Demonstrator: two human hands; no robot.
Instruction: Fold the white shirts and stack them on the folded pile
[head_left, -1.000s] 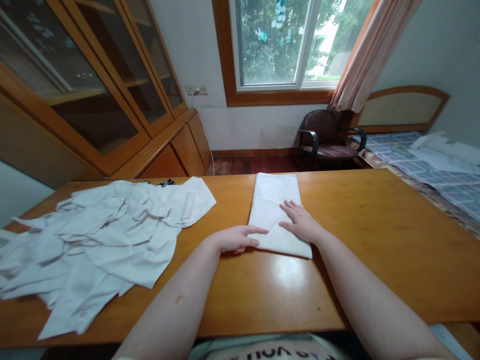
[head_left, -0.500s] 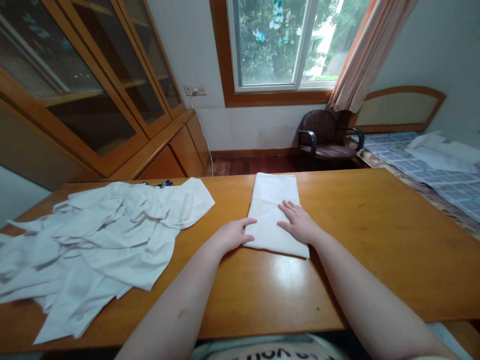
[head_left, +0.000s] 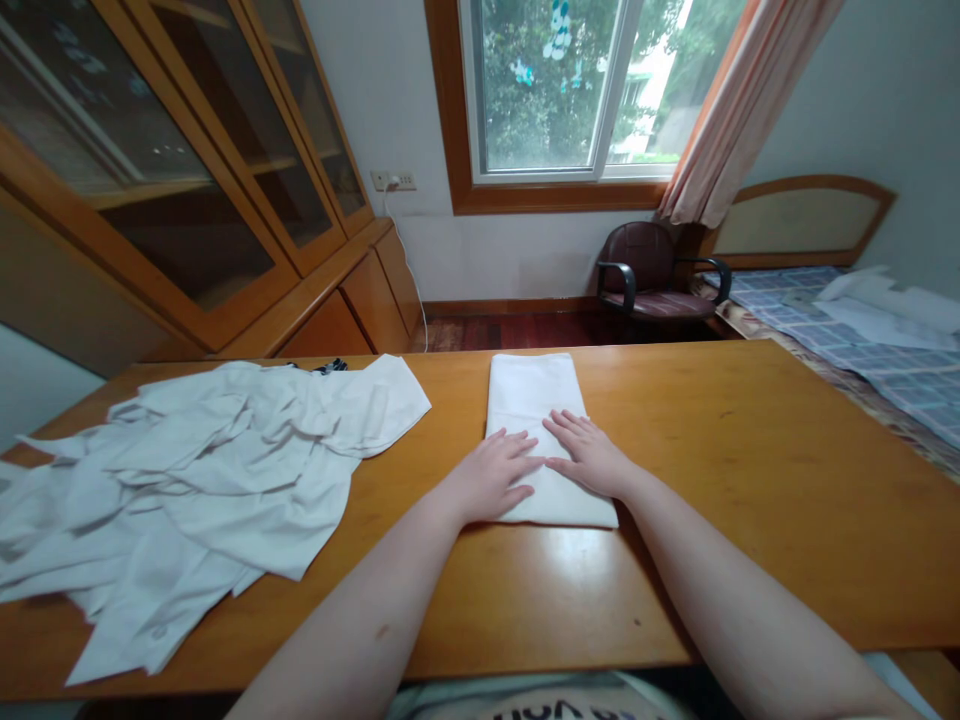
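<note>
A white cloth folded into a flat, neat rectangle (head_left: 531, 385) lies on the wooden table (head_left: 720, 520) in front of me. On its left side my left hand (head_left: 499, 473) rests flat, fingers spread over the fabric. My right hand (head_left: 589, 453) lies open on the right side of the cloth, its fingers pointing up and to the left. The fingertips of both hands come close together near the cloth's middle. Whether the folded cloth is a garment I cannot tell.
A rumpled heap of white clothes (head_left: 247, 470) covers the table's left part, with a small dark item (head_left: 330, 367) behind it. Beyond the far edge stand a glass-door cabinet (head_left: 225, 150), a brown armchair (head_left: 649, 265) and a bed (head_left: 847, 310).
My left hand has moved from the cloth's left edge onto its top and spread flat. The cloth has turned slightly, its far end shifting left. My right hand has moved slightly left.
</note>
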